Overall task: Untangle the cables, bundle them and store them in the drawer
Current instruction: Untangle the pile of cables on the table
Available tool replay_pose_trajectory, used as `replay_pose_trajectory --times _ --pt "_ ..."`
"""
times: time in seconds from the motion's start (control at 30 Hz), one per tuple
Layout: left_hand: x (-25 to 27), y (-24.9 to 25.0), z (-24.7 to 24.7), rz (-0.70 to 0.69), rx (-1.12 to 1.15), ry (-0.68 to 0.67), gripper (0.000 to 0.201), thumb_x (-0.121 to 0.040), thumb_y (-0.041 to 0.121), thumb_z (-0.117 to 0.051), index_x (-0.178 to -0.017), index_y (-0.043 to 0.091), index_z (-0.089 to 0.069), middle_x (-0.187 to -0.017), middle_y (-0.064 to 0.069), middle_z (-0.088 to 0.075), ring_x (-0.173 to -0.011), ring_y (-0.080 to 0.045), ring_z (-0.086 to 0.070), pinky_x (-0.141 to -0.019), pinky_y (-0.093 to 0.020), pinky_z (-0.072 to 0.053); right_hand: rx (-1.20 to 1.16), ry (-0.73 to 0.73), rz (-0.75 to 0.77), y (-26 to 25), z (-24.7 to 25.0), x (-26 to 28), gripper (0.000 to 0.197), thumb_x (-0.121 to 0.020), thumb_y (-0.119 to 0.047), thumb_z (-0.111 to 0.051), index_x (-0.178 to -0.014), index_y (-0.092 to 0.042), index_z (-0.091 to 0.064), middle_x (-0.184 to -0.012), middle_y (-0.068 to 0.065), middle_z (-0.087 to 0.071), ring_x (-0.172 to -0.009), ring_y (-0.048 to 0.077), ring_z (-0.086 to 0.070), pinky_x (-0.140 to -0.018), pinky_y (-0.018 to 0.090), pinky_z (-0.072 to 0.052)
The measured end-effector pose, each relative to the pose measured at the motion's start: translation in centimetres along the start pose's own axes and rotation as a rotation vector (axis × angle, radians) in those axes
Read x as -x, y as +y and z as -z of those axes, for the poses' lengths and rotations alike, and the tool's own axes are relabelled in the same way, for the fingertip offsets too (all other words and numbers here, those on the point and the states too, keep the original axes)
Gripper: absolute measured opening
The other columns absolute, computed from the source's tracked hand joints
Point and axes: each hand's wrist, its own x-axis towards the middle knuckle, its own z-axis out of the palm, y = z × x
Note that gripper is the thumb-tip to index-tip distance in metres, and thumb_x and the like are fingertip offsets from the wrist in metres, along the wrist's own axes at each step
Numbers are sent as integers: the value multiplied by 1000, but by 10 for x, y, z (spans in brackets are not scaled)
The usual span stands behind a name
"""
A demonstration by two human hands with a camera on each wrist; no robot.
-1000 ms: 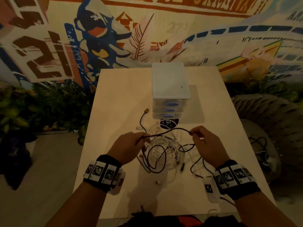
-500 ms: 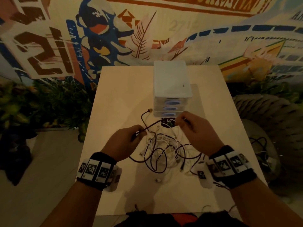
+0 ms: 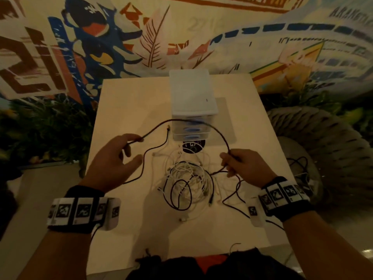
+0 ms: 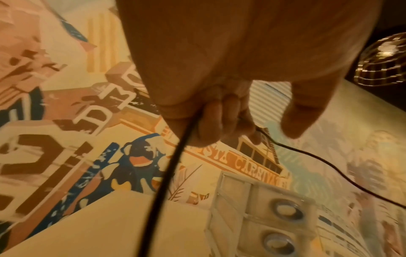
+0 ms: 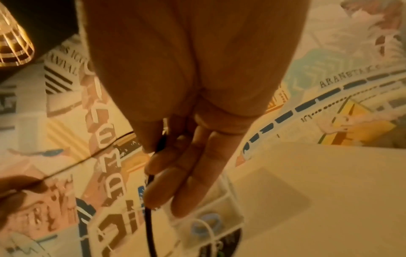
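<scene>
A long black cable [image 3: 157, 127] arcs between my two hands, rising in front of the white drawer unit [image 3: 191, 91]. My left hand [image 3: 121, 158] holds one stretch of it in curled fingers with the thumb spread away; the left wrist view shows the cable [image 4: 172, 167] running out from under those fingers [image 4: 219, 121]. My right hand [image 3: 236, 162] pinches the cable's other stretch between thumb and fingers [image 5: 167, 156], and the cable [image 5: 149, 226] hangs down from them. A tangle of white and black cables [image 3: 189, 178] lies on the table [image 3: 131, 108] between my hands. All three drawers look closed.
A round dark sticker [image 3: 193, 147] lies just in front of the drawers. A woven seat [image 3: 323, 148] with more black cable [image 3: 298, 164] on it stands right of the table. Plants [image 3: 40, 128] fill the left side, with a painted wall behind.
My hands have moved apart and risen. The black cable, held short and nearly straight between them before, now forms a wide arc reaching up in front of the drawers.
</scene>
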Motion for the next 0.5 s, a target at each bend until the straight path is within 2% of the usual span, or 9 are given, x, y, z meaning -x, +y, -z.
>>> replay_pose_trajectory --times 0.03,0.07,0.1,0.17,0.23,0.27,0.33,0.43,0.5 --pt "0 9 -3 -46 -36 -33 25 -86 50 -71 -107 38 -65 -80 8 -52 -63 -8 -48 -58 -23 -39 -20 1 30 -9 -3 -2 35 -98 -41 -60 -81 -14 -73 -66 -2 -71 -61 15 -72 -61 19 -55" --pt "-2 16 -7 -62 -78 -56 30 -85 66 -63 -95 37 -68 -79 10 -54 -65 -5 -50 -58 -24 -40 -35 -6 64 -18 -6 -5 35 -98 -41 -61 -82 -13 -73 -67 -2 -72 -62 13 -73 -62 17 -54" --pt "-3 22 -11 -58 -123 -72 46 -83 78 -52 -82 36 -68 -76 11 -56 -65 -3 -51 -59 -26 -42 -50 -19 92 -27 -8 -7 34 -97 -40 -62 -82 -13 -74 -68 -1 -73 -63 12 -73 -63 15 -54" --pt "-4 32 -19 14 -191 -68 70 -81 90 -30 -67 31 -65 -69 12 -59 -62 -2 -53 -61 -30 -44 -20 -59 144 -38 -14 -11 34 -96 -43 -64 -83 -13 -74 -70 -1 -74 -65 7 -72 -64 12 -51" --pt "-6 39 -23 143 -196 -17 75 -82 91 -23 -71 28 -62 -71 11 -61 -63 -6 -56 -63 -32 -46 172 -111 216 -42 -22 -11 39 -93 -54 -62 -81 -18 -73 -72 -4 -73 -67 3 -69 -64 17 -51" --pt "-6 40 -25 194 -189 35 70 -83 89 -26 -76 27 -58 -73 10 -61 -65 -11 -56 -63 -34 -46 259 -137 247 -42 -27 -10 41 -92 -58 -60 -80 -21 -73 -72 -5 -73 -67 3 -67 -66 22 -52" --pt "-6 40 -28 199 -181 183 58 -85 77 -48 -88 20 -49 -83 4 -55 -70 -20 -53 -63 -37 -46 334 -174 278 -38 -37 -5 43 -91 -61 -59 -80 -23 -72 -72 -7 -71 -68 4 -65 -69 28 -52" --pt "-8 42 -34 8 -119 371 59 -79 50 -74 -108 7 -46 -104 -7 -44 -86 -24 -47 -72 -41 -48 290 -172 275 -30 -53 1 33 -92 -58 -61 -75 -30 -66 -68 -8 -68 -65 6 -63 -65 27 -50" --pt "-7 53 -35 -95 -78 408 68 -74 33 -81 -121 1 -46 -119 -15 -43 -99 -27 -48 -82 -40 -50 321 -180 286 -27 -62 3 39 -93 -56 -61 -79 -21 -70 -70 -2 -69 -66 12 -64 -67 34 -50"
